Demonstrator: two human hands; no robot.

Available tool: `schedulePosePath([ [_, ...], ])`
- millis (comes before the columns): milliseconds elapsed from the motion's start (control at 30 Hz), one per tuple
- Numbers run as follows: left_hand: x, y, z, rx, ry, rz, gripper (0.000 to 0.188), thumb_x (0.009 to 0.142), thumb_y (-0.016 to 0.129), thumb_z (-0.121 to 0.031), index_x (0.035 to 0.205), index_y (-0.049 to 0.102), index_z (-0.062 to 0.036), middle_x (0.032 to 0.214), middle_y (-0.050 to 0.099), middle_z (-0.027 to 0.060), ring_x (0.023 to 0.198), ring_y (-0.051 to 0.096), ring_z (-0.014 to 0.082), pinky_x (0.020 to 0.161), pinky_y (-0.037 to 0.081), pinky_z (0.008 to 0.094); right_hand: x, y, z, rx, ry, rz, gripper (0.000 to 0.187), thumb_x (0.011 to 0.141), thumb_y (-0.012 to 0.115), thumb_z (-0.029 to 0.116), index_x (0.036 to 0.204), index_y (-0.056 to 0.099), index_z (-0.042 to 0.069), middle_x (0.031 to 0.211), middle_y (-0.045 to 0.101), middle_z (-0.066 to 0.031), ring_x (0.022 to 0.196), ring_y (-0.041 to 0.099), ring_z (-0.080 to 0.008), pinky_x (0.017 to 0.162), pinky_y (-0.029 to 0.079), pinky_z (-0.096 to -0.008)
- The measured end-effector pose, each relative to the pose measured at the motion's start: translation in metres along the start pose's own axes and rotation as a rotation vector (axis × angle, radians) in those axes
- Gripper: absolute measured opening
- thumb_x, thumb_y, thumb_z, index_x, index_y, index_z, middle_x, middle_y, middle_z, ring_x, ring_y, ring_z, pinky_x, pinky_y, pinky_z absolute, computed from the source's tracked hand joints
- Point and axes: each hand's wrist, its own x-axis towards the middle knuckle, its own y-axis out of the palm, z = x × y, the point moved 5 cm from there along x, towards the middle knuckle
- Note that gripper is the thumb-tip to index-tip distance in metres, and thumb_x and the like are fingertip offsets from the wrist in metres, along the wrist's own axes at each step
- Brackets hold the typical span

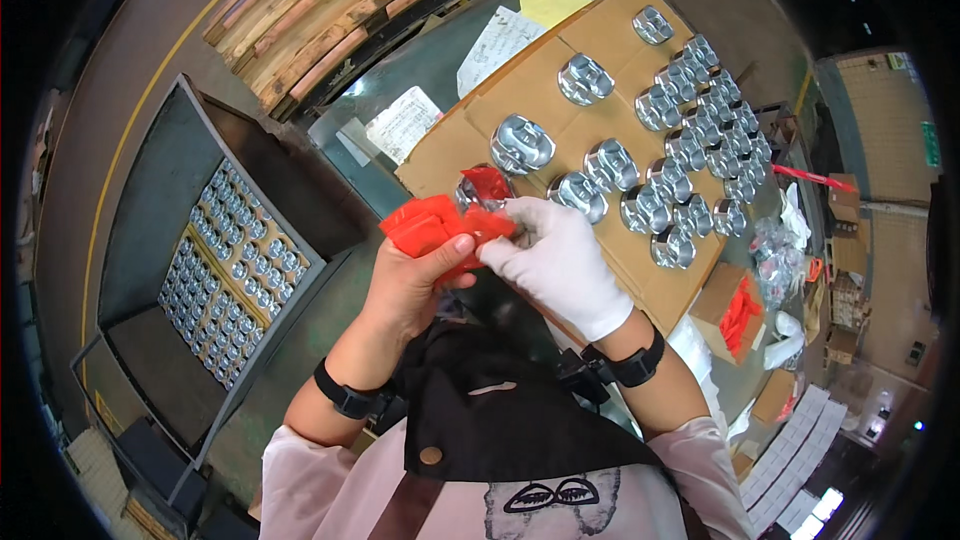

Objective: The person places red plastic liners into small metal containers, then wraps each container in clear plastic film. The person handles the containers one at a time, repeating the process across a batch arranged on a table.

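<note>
My bare left hand (408, 285) is closed around a wad of red plastic film (425, 222), thumb on top. My right hand (560, 262), in a white glove, pinches the film's right end close to the left thumb. Just beyond the fingers, a silvery piston (466, 192) shows partly, with red film over it; the hands hide its lower part, and I cannot tell whether they touch it. Farther off, another piston (522, 144) stands on the brown cardboard sheet (470, 125). To the right of the glove is one more piston (578, 197).
Several pistons (690, 145) crowd the cardboard's right side. A box with red film (738, 315) stands at the right, near clear plastic bags (778, 258). Papers (403, 124) lie at the table's far left. Left of me is a grey metal bin (270, 305) holding rows of pistons; wooden pallets (330, 15) are beyond.
</note>
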Motion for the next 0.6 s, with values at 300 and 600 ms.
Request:
schedulePosePath([
  [300, -0.001, 0.006, -0.015, -0.133, -0.029, 0.128, 0.039, 0.09, 0.065, -0.012, 0.127, 0.052, -0.0046, 0.114, 0.064, 0.0084, 0.103, 0.064, 0.0212, 0.076, 0.059, 0.0324, 0.084, -0.04, 0.0, -0.914, -0.336, -0.276, 0.02, 0.079, 0.066, 0.014, 0.097, 0.065, 0.006, 0.093, 0.063, -0.0163, 0.089, 0.062, -0.0369, 0.078, 0.05, -0.0442],
  [600, 0.023, 0.033, 0.004, 0.108, 0.064, 0.194, 0.034, 0.082, 0.074, -0.01, 0.113, 0.059, -0.0064, 0.099, 0.067, 0.0042, 0.089, 0.066, 0.0156, 0.071, 0.057, 0.0289, -0.011, -0.031, 0.006, 0.055, 0.104, 0.05, 0.045, 0.072, 0.078, 0.019, 0.107, 0.058, -0.003, 0.08, 0.067, -0.0115, 0.072, 0.065, -0.0169, 0.067, 0.051, -0.0299],
])
